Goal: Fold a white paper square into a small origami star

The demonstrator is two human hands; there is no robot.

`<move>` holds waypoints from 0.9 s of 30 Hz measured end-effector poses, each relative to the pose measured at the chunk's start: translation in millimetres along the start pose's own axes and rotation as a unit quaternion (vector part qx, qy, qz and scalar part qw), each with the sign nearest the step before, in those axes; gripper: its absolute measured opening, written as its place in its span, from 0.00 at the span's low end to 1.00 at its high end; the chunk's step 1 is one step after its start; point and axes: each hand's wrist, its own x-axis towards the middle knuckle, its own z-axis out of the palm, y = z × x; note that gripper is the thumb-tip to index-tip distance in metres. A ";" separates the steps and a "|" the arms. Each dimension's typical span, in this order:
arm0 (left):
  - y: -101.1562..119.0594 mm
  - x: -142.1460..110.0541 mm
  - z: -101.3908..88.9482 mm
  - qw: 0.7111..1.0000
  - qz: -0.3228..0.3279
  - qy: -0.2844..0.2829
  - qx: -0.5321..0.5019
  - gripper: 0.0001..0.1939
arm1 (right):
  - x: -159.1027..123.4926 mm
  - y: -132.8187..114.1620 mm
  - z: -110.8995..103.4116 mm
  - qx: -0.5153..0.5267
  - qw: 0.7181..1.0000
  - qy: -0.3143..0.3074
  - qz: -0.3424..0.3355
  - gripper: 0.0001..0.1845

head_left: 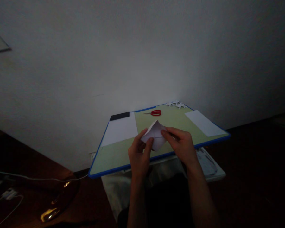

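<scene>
A small piece of white paper with crease lines is held up above the near edge of the table, its top corner pointing away from me. My left hand pinches its left side, thumb on the face toward me and fingers behind. At the right corner, my right hand grips the paper between thumb and fingers. Beyond the hands lie red-handled scissors, blades pointing left. Several folded white paper shapes with pointed ends are grouped at the table's far right corner.
The green tabletop has a blue rim. White sheets lie at its left, with a dark flat object on their far edge; a white paper strip lies right. A wall stands behind; a white cable runs at lower left.
</scene>
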 end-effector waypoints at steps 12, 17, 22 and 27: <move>-3.5 -0.1 0.9 0.996 0.009 0.070 0.046 0.18 | 0.5 -8.9 1.0 -0.011 0.996 -0.090 -0.022 0.11; -6.0 0.4 0.8 0.998 0.001 0.064 0.027 0.17 | -1.0 -4.9 0.6 -0.005 0.995 -0.102 -0.010 0.17; -0.7 -1.1 1.6 0.999 -0.018 0.028 0.029 0.17 | -2.3 -2.7 4.5 0.038 0.994 -0.098 0.005 0.18; 4.5 -2.6 0.7 0.999 0.012 -0.005 0.043 0.19 | -1.8 -3.1 5.5 0.049 0.996 -0.078 0.011 0.15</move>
